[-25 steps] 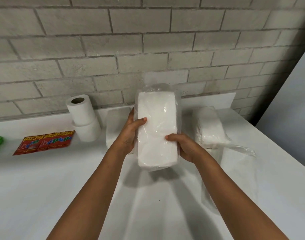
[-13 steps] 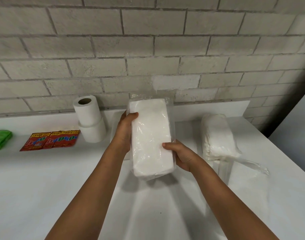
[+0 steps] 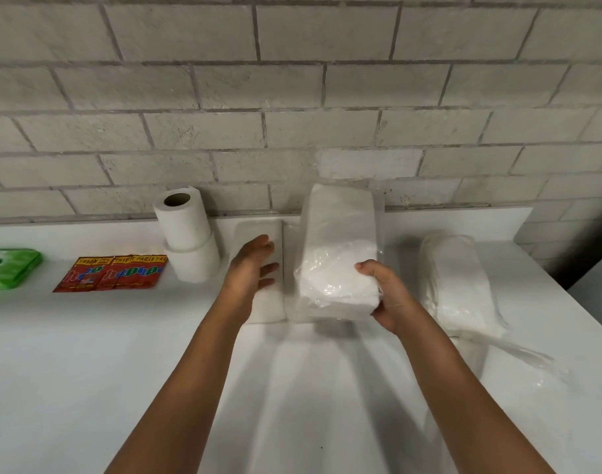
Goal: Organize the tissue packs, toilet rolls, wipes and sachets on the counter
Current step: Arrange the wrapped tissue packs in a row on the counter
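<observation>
Fingers of the right hand (image 3: pixel 388 295) grip a tissue pack (image 3: pixel 338 254) low over the counter (image 3: pixel 87 371), likely to line it beside another pack (image 3: pixel 262 306) where the relaxed left hand (image 3: pixel 250 268) rests.

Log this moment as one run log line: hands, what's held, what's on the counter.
right hand: grips tissue pack | left hand: open, over flat tissue pack | counter: toilet rolls, sachets, wipes

Lighting is even and fairly bright. Soft forearm shadows fall on the counter (image 3: pixel 87 371). Wide-angle bending shows at the edges; slight blur.
</observation>
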A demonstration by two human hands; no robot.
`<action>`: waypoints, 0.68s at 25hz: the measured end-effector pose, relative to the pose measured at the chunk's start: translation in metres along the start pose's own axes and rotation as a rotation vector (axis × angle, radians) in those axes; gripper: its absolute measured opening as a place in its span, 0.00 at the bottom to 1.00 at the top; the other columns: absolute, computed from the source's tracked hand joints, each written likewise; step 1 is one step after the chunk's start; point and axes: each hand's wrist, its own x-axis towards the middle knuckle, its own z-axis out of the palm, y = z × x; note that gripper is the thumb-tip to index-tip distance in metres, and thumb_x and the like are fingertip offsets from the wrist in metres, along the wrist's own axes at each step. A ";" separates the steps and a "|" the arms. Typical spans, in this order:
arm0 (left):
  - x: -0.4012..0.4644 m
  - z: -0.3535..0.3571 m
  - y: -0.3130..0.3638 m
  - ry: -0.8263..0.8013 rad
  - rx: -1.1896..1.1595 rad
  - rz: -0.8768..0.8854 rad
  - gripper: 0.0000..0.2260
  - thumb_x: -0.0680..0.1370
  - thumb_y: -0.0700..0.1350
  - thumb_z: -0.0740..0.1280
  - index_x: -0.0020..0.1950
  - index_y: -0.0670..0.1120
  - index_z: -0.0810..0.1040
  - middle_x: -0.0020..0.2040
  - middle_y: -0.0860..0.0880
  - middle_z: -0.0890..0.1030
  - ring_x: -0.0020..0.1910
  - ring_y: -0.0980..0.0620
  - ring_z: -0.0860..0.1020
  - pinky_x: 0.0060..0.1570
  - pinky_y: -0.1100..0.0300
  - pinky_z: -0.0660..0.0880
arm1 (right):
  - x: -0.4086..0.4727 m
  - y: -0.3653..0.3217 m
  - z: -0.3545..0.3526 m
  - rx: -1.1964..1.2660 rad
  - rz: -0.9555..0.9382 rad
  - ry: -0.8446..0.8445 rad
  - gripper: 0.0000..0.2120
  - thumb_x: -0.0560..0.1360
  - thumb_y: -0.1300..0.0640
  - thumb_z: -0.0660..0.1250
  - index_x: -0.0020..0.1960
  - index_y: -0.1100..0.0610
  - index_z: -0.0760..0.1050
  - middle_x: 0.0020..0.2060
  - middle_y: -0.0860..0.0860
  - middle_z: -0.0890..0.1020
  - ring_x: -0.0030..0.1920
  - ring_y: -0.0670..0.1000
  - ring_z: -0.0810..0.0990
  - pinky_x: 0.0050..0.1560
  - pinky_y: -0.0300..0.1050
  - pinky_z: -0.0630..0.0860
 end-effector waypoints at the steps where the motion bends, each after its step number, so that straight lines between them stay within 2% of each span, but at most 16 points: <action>1: -0.005 0.001 -0.005 -0.058 0.055 0.018 0.13 0.73 0.49 0.67 0.57 0.55 0.74 0.58 0.51 0.78 0.52 0.51 0.79 0.51 0.56 0.75 | 0.002 -0.002 -0.001 -0.039 0.006 0.028 0.07 0.73 0.57 0.62 0.49 0.55 0.76 0.35 0.49 0.84 0.38 0.50 0.82 0.37 0.42 0.75; 3: -0.011 0.006 -0.014 -0.217 0.180 0.063 0.21 0.70 0.50 0.69 0.62 0.57 0.72 0.61 0.53 0.77 0.56 0.54 0.78 0.52 0.58 0.76 | 0.005 -0.003 0.000 -0.110 0.032 0.049 0.08 0.71 0.55 0.64 0.49 0.55 0.76 0.38 0.51 0.82 0.39 0.52 0.80 0.37 0.43 0.73; 5: -0.014 0.012 -0.024 -0.335 0.249 0.102 0.31 0.67 0.48 0.73 0.68 0.57 0.67 0.64 0.57 0.75 0.59 0.58 0.77 0.54 0.61 0.76 | 0.009 -0.003 0.005 -0.168 0.059 0.044 0.12 0.64 0.51 0.65 0.45 0.55 0.77 0.39 0.54 0.80 0.40 0.54 0.79 0.39 0.44 0.72; 8: -0.013 0.015 -0.036 -0.319 0.301 0.142 0.45 0.64 0.41 0.78 0.74 0.56 0.57 0.65 0.58 0.73 0.62 0.58 0.75 0.59 0.60 0.74 | 0.017 -0.005 0.011 -0.229 0.035 0.074 0.11 0.59 0.50 0.65 0.38 0.54 0.77 0.36 0.53 0.78 0.39 0.55 0.77 0.36 0.44 0.67; 11: -0.009 0.014 -0.040 -0.311 0.409 0.151 0.54 0.62 0.40 0.80 0.76 0.56 0.47 0.60 0.68 0.70 0.59 0.68 0.73 0.56 0.70 0.71 | 0.026 -0.008 0.014 -0.272 0.009 0.074 0.09 0.59 0.50 0.65 0.36 0.53 0.77 0.35 0.52 0.78 0.39 0.54 0.76 0.38 0.45 0.65; 14: -0.002 0.014 -0.038 -0.260 0.480 0.183 0.55 0.62 0.42 0.80 0.76 0.57 0.44 0.56 0.70 0.67 0.50 0.80 0.70 0.45 0.81 0.68 | 0.037 -0.009 0.017 -0.310 0.046 0.079 0.13 0.59 0.47 0.65 0.40 0.53 0.77 0.38 0.51 0.80 0.42 0.53 0.77 0.45 0.47 0.68; 17: 0.009 0.013 -0.034 -0.170 0.530 0.215 0.51 0.65 0.44 0.78 0.77 0.54 0.46 0.53 0.73 0.64 0.45 0.83 0.69 0.40 0.85 0.64 | 0.047 -0.010 0.022 -0.383 0.097 0.115 0.12 0.60 0.44 0.66 0.38 0.50 0.75 0.33 0.46 0.78 0.37 0.50 0.74 0.41 0.43 0.65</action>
